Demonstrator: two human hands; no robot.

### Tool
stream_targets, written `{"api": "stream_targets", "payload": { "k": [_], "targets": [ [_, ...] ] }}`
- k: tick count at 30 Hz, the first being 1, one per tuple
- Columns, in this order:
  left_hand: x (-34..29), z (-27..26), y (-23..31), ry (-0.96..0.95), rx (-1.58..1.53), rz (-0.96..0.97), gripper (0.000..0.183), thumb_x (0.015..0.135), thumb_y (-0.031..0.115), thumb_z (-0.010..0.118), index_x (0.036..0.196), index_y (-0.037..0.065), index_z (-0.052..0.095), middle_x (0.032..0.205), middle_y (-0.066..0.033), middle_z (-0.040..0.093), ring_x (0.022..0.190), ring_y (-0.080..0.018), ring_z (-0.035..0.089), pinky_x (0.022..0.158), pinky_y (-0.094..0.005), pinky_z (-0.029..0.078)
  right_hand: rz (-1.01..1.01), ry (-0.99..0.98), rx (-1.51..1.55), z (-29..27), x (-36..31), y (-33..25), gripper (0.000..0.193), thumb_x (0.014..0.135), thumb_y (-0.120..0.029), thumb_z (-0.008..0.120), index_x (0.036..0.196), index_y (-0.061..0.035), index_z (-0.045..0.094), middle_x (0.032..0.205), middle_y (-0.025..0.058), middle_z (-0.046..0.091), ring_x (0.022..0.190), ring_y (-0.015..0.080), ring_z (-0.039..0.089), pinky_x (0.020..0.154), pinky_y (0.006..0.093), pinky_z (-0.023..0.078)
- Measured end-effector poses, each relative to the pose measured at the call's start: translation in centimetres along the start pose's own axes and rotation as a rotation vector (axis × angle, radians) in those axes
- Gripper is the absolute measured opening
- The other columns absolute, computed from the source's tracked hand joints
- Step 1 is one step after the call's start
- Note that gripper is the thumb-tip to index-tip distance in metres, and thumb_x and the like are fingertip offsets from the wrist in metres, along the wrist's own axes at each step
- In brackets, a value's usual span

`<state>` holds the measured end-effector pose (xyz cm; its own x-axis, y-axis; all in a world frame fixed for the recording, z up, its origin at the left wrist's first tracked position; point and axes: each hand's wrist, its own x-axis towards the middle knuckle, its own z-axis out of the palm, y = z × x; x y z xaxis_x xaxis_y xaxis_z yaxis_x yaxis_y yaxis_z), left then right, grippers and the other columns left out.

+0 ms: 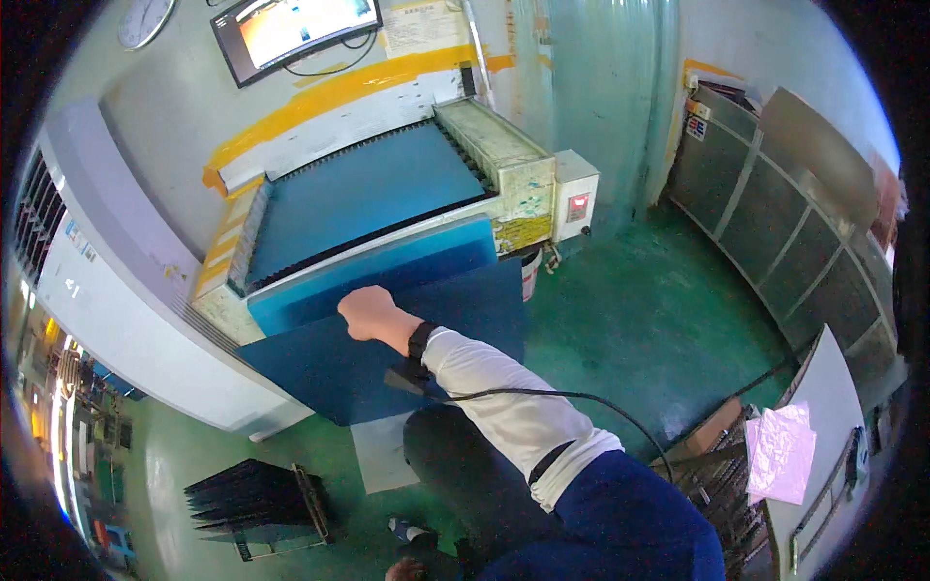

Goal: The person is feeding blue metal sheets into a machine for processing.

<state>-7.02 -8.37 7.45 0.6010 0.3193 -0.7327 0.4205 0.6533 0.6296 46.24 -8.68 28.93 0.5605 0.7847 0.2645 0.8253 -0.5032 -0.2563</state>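
My right hand, with a black band at the wrist and a white sleeve, is closed at the upper edge of a large dark blue panel. The panel stands tilted in front of a low machine, overlapping a lighter blue board at its front. Another flat blue sheet lies on the machine's bed. A black cable runs from near my wrist toward the lower right. A small skin-coloured patch at the lower edge may be my left hand; its fingers do not show.
A white cabinet-like unit stands left. On the floor are a black rack of thin sheets and a pale sheet. Right are a table with pink sheets and a grey framed partition. A monitor hangs above the machine.
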Motion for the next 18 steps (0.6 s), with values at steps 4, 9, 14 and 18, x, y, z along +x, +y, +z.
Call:
{"api": "stream_targets", "payload": {
  "k": [4,9,14,18],
  "targets": [
    [2.8,-2.5,-1.4,0.064,0.021,-0.139,0.030,0.079,0.028,0.060,0.100,0.006,0.060,0.099,-0.0111,0.060,0.094,-0.0270,0.054,0.086,-0.0381,0.042,0.002,-0.016,-0.008,-0.7,-0.3,-0.8,0.011,0.063,-0.011,0.058,0.070,-0.0054,0.064,0.071,0.0126,0.062,0.070,0.0310,0.061,0.058,0.0415,0.048],
    [3.0,-3.1,-2.1,0.033,-0.024,-0.095,0.029,0.078,0.029,0.061,0.098,0.007,0.061,0.097,-0.0103,0.060,0.092,-0.0266,0.053,0.085,-0.0399,0.041,0.036,-0.044,0.004,-1.2,-0.5,-1.3,0.012,0.062,-0.010,0.058,0.071,-0.0052,0.065,0.072,0.0125,0.063,0.070,0.0305,0.061,0.058,0.0402,0.048],
    [2.8,-2.6,-1.8,0.056,0.039,-0.102,0.030,0.080,0.031,0.059,0.101,0.008,0.060,0.100,-0.0095,0.059,0.094,-0.0252,0.051,0.088,-0.0392,0.039,0.074,-0.003,0.026,-0.6,-0.5,-1.4,0.011,0.062,-0.011,0.059,0.069,-0.0059,0.065,0.070,0.0120,0.063,0.068,0.0300,0.061,0.057,0.0394,0.048],
    [3.8,-4.4,-3.1,0.042,-0.005,-0.135,0.036,0.084,0.035,0.053,0.110,0.009,0.056,0.110,-0.0084,0.056,0.102,-0.0248,0.048,0.091,-0.0373,0.036,0.103,0.037,0.040,-0.4,-0.4,-1.8,0.010,0.060,-0.012,0.060,0.068,-0.0066,0.065,0.068,0.0114,0.062,0.066,0.0296,0.061,0.055,0.0382,0.048]
  ]
}}
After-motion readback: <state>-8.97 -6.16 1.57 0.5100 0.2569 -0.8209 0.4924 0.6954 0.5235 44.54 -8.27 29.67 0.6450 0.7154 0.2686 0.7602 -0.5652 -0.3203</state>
